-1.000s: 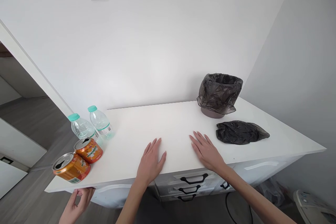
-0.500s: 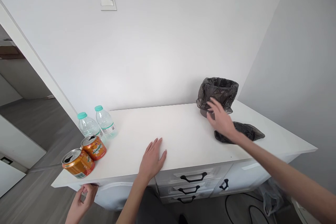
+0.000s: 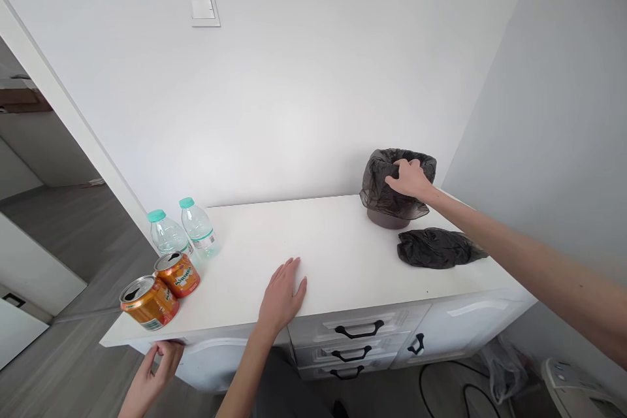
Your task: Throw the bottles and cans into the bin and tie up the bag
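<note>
Lined bin (image 3: 388, 218) stood at countertop (image 3: 294, 228) back right | right hand (image 3: 409, 179) at rim; pinch on liner (image 3: 381, 191) could not be told | left hand (image 3: 281, 297) lay flat, thumb apart | risk: sideways tug could have tipped bin

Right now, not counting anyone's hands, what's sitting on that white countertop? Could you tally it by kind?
Orange drink cans: 2
Clear bottles with teal caps: 2
Bin, counted together with its dark liner: 1
Crumpled black plastic bag: 1
Total: 6
</note>
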A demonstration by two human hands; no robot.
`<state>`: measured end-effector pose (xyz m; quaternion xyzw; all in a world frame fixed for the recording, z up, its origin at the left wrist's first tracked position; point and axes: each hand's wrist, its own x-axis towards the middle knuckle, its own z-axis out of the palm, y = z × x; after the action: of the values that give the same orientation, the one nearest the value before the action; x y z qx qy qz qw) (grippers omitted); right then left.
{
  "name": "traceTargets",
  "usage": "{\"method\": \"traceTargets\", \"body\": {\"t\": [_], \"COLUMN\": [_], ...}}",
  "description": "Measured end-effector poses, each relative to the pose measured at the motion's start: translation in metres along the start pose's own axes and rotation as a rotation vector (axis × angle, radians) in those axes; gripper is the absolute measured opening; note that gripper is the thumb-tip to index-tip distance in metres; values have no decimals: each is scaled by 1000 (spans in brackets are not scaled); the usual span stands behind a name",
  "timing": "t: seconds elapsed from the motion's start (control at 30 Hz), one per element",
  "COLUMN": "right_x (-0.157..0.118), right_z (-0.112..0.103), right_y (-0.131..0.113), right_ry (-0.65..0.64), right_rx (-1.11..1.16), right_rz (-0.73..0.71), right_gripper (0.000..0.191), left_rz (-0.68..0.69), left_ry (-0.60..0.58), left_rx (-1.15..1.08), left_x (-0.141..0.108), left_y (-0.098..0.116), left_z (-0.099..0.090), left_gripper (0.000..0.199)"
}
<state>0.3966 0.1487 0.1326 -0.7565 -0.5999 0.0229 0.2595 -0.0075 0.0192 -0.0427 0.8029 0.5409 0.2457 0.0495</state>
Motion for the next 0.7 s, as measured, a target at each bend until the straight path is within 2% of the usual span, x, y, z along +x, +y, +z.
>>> {"method": "traceTargets", "body": {"t": [0.2, 0.43, 0.57, 0.7], "right_x": [-35, -93, -123, -146], "right_z": [6, 10, 1, -15], "right_y": [-15, -71, -102, -120], "right_ry": [10, -77, -168, -246], "right_rx": [105, 263, 350, 394], "right_rz": [-223, -423, -466, -467], "right_gripper": [67, 61, 56, 51], "left_rz": [19, 7, -3, -59], "left_ry": [37, 48, 104, 193], "left_rx": [-9, -6, -6, 11], "left_x": [1, 3, 4, 6], "left_y": [-6, -9, -10, -11], "left_z": [8, 10, 11, 9], "left_gripper": [51, 49, 45, 41]}}
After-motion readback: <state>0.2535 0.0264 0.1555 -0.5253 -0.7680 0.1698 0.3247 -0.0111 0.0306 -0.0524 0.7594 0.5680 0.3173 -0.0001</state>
